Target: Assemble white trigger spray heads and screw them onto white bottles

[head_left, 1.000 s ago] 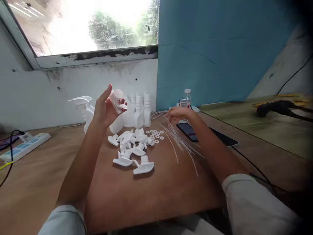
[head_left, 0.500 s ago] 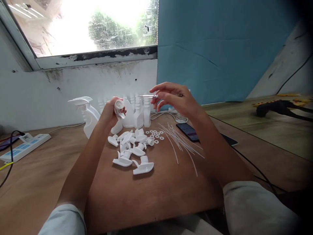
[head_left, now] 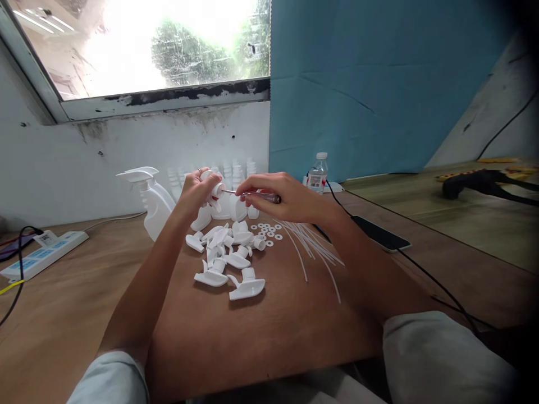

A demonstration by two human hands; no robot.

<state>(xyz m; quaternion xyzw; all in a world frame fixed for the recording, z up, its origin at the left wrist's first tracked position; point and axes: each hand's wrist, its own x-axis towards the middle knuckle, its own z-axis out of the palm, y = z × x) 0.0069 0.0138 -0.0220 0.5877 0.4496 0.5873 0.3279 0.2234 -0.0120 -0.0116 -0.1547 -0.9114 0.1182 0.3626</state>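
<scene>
Screwdriver (head_left: 269, 197) at a trigger spray head (head_left: 216, 192), held up beyond the loose heads (head_left: 248, 288) on the bench (head_left: 261, 342).
The left hand (head_left: 197, 192) grips the spray head's body, its collar protruding toward the right hand (head_left: 286, 196), whose grip is closed on the screwdriver's handle.

No text, brand or number can be read. Printing is carried by the label (head_left: 315, 181) of the clear bottle (head_left: 320, 166), where dark marks and a patch of red are shown, too small to be made out. Faint marks (equally illegible) are borne by the blue panels (head_left: 62, 253) of the power strip (head_left: 78, 242) and by the plug (head_left: 46, 238) in it.
</scene>
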